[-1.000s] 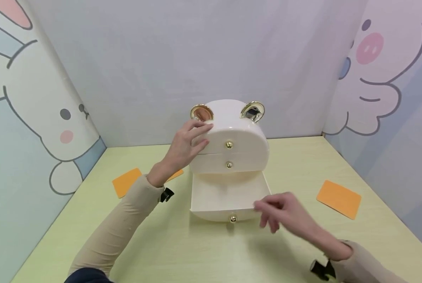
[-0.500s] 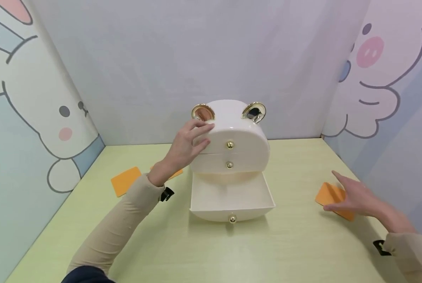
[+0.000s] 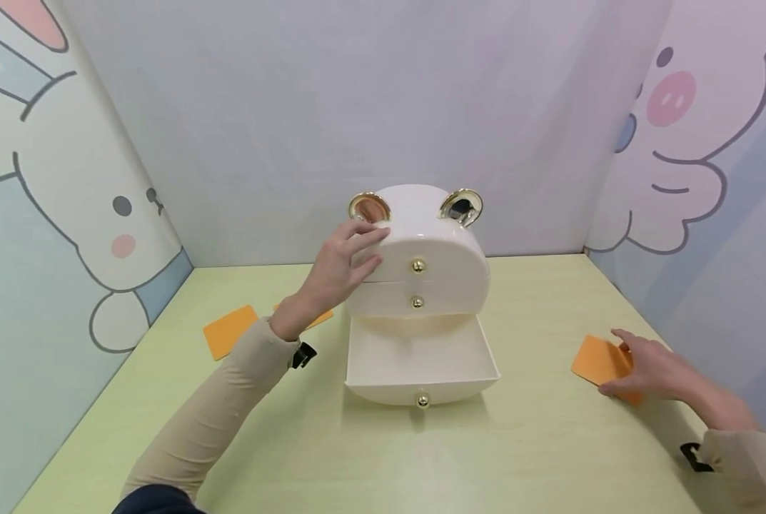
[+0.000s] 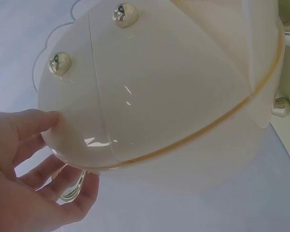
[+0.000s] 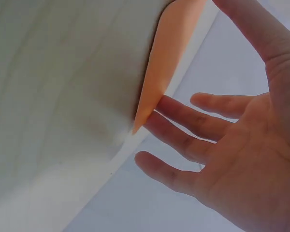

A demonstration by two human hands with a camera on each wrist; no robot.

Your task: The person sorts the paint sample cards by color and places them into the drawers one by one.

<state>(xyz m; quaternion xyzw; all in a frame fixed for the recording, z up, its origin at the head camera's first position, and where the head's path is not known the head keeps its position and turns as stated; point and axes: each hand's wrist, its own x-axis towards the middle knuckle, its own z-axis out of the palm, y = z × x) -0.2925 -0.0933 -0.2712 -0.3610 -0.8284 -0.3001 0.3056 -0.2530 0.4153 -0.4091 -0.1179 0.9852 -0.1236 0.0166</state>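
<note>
Head view: right hand (image 3: 646, 368), fingers relaxed and spread, touches orange card (image 3: 597, 359) at frame's right edge; left hand (image 3: 340, 268) rests flat on cream drawer box (image 3: 434, 243), centre, bottom drawer (image 3: 421, 364) out.

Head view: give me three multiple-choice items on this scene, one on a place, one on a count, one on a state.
1. Where is the right hand?
A. in the drawer
B. on the orange card at the table's right
C. on a knob

2. How many gold knobs show on the box?
A. one
B. three
C. five

3. What state is the bottom drawer in?
A. pulled out
B. closed
C. removed

Answers: 1 B, its fingers lie on the orange card; 2 B, one knob per drawer front; 3 A, it juts forward, inside showing, while the left hand holds the box.
</note>
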